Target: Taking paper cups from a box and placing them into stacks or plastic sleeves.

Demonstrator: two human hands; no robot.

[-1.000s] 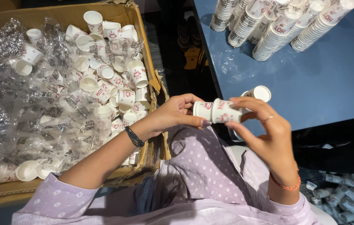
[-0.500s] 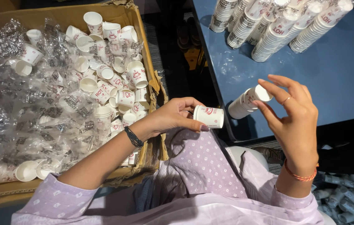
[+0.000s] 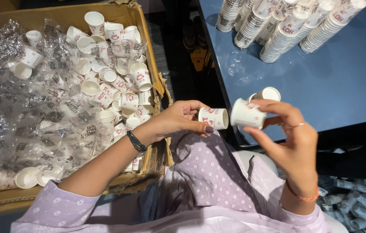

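- Head view: a blue table [image 3: 342, 90] carries rows of stacked cups [image 3: 278, 26]; a cardboard box [image 3: 155, 82] of loose cups and plastic wrap sits left.
- The left hand [image 3: 178, 118] pinches a small paper cup [image 3: 214, 118] on its side.
- The right hand [image 3: 293, 140] grips a short stack of cups [image 3: 247, 113], just beside the single cup, over the table's edge.

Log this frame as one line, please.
left hand: holds paper cup | right hand: holds small cup stack | cardboard box of loose cups left | blue table ahead
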